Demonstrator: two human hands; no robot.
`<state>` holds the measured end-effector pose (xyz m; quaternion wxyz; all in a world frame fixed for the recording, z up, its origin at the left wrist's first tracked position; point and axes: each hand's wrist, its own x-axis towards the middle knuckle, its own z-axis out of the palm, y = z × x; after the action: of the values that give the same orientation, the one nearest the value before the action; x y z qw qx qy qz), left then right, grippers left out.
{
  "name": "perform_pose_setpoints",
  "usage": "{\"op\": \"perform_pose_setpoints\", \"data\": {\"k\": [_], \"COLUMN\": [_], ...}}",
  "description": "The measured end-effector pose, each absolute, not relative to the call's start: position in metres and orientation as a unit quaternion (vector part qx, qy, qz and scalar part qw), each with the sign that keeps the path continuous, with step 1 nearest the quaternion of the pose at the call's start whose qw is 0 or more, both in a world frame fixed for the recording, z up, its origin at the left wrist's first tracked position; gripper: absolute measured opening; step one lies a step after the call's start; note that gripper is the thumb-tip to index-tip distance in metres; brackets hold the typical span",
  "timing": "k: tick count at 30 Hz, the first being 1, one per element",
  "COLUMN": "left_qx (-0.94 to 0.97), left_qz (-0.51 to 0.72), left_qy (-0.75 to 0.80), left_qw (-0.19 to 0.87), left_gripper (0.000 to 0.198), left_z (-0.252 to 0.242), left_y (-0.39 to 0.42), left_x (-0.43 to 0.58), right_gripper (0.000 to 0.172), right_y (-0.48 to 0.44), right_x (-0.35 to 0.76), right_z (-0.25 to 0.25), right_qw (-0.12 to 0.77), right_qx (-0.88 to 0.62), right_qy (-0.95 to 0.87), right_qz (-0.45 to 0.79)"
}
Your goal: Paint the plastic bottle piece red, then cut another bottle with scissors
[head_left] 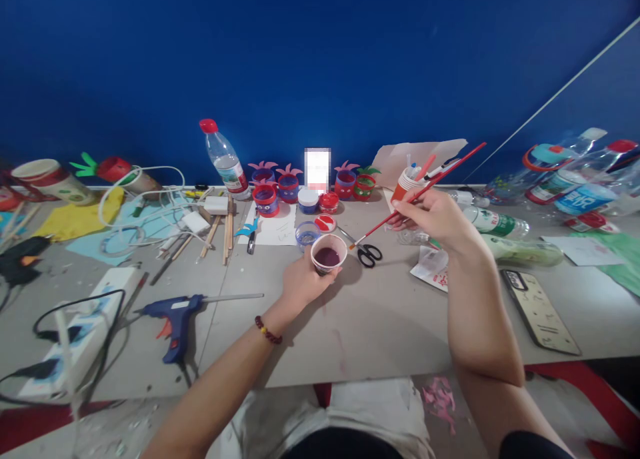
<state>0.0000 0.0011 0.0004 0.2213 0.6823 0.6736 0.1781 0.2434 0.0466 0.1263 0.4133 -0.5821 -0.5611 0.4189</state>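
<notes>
My left hand (pixel 303 278) is wrapped round a paper cup (pixel 329 254) with dark purple liquid inside, tilted a little so its mouth faces me. In my right hand (pixel 437 218) is a long red paintbrush (pixel 380 226), pinched by the handle, its bristles pointing down and left, to the right of the cup's rim. Black-handled scissors (pixel 369 255) lie on the table below the brush tip. Just behind the cup stands a clear plastic cup (pixel 307 232). Beyond it are a red paint jar (pixel 329 202), its red-smeared lid (pixel 325 224) and a white-lidded jar (pixel 308 200).
Several small painted cups with paper leaves (pixel 289 187) line the blue wall. A blue glue gun (pixel 179 319) and a power strip (pixel 83 332) with cables lie left. A bottle (pixel 225 162) stands behind. To the right are a phone (pixel 540 312), lying bottles (pixel 495 222) and a pen cup (pixel 404 184).
</notes>
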Motion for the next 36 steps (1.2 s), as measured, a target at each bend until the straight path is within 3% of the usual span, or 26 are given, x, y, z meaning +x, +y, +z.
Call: {"op": "perform_pose_setpoints", "data": {"k": [6,13,36], "left_qx": [0.685,0.682,0.688], "left_qz": [0.178,0.177,0.186], "left_qy": [0.671,0.675,0.671], "left_qw": [0.220,0.218,0.206], "left_gripper": [0.054,0.059,0.058], "left_z": [-0.002,0.000,-0.005], "left_y": [0.001,0.000,0.001], "left_x": [0.000,0.000,-0.001], "right_gripper": [0.036,0.031,0.032], "right_y": [0.043,0.051,0.045], "right_x": [0.247,0.250,0.249], "right_z": [0.131,0.117,0.129], "right_qw": [0.425,0.350,0.336], "right_qx": [-0.550,-0.520,-0.552], "right_qy": [-0.569,-0.627,-0.612], "right_qz": [0.439,0.462,0.456]}}
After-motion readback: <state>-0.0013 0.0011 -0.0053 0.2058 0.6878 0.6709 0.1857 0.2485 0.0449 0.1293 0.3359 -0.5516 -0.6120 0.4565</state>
